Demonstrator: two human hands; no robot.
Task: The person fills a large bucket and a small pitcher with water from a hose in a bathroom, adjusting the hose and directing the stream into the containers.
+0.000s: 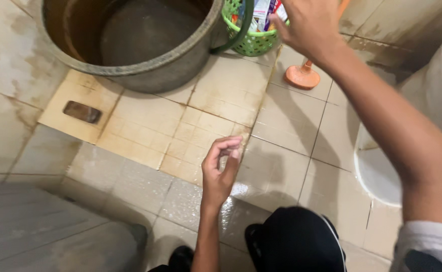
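Note:
My right hand reaches forward over the green plastic basket, its fingers spread at the packets and bottles inside; whether it grips one I cannot tell. An orange plunger stands on the tiles just below that hand. My left hand hovers lower over the wet tiled floor, its fingers loosely curled and holding nothing.
A large grey water tub stands at the back left with a green hose hooked over its rim. A floor drain sits in the yellowed tiles. A white toilet bowl is at the right. My dark knee is below.

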